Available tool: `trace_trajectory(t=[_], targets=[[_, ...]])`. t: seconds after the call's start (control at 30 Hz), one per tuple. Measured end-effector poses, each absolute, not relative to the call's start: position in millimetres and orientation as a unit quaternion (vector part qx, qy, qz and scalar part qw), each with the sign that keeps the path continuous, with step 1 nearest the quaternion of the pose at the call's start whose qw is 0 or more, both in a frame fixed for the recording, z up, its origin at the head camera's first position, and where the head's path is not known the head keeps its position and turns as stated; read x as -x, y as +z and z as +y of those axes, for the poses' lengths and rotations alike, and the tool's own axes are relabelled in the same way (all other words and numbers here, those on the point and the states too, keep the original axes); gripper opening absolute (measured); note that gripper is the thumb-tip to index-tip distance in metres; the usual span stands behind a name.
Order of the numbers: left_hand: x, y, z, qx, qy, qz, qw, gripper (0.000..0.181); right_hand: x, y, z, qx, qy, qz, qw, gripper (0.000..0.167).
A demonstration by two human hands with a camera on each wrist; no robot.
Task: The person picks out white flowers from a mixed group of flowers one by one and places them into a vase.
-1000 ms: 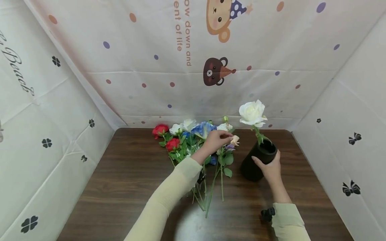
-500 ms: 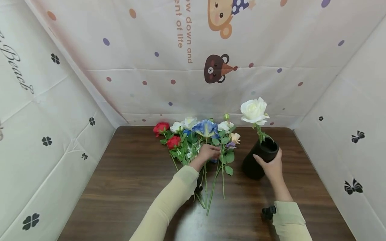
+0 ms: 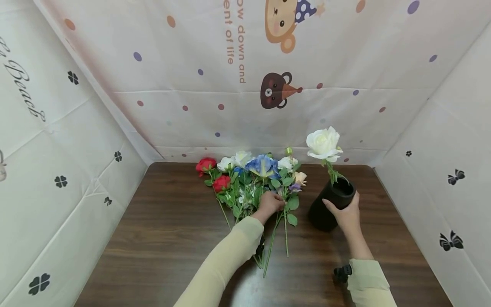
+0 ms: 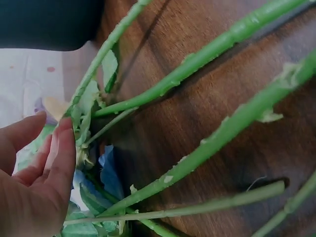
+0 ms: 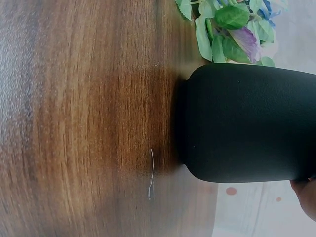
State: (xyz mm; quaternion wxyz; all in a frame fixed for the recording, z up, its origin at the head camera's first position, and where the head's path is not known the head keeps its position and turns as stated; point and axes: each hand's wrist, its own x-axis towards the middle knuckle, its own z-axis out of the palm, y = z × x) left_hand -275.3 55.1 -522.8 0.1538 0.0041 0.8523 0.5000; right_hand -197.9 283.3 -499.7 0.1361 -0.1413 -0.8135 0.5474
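My right hand (image 3: 347, 211) grips a black cylindrical vase (image 3: 324, 211), tilted slightly on the table. A white rose (image 3: 323, 144) stands in the vase, its lower stem hidden inside. My left hand (image 3: 270, 203) is over the flower pile, its fingertips at a green stem (image 4: 98, 61) below a peach flower (image 3: 300, 178). In the left wrist view the thumb and fingers look apart, the fingertips touching or nearly touching that stem. Beside this hand lie a blue flower (image 3: 263, 166), red roses (image 3: 221, 183) and white flowers (image 3: 242, 158). The right wrist view shows mostly the vase's side.
The brown wooden table (image 3: 165, 238) meets a printed cloth backdrop (image 3: 192, 123) at its back edge. Several bare stems (image 3: 270, 251) point toward the front. A thin pale thread (image 5: 152, 173) lies near the vase's base.
My left hand has drawn back from the peach flower toward the stems, then shifted slightly right to one stem. The right hand keeps its grip on the vase with the white rose.
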Motion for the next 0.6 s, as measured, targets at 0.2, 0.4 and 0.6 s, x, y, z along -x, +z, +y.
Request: trace_trajectory(t=[0.2, 0.4, 0.6], targets=[[276, -525, 60, 0.038, 0.505, 0.849, 0.149, 0.010, 198, -501, 284, 0.144, 0.544, -0.816, 0.133, 0.104], [282, -531, 61, 0.049, 0.538, 0.823, 0.177, 0.010, 198, -502, 284, 0.140, 0.547, -0.814, 0.137, 0.103], [287, -537, 62, 0.040, 0.527, 0.827, 0.191, 0.029, 198, -501, 284, 0.135, 0.550, -0.813, 0.138, 0.103]])
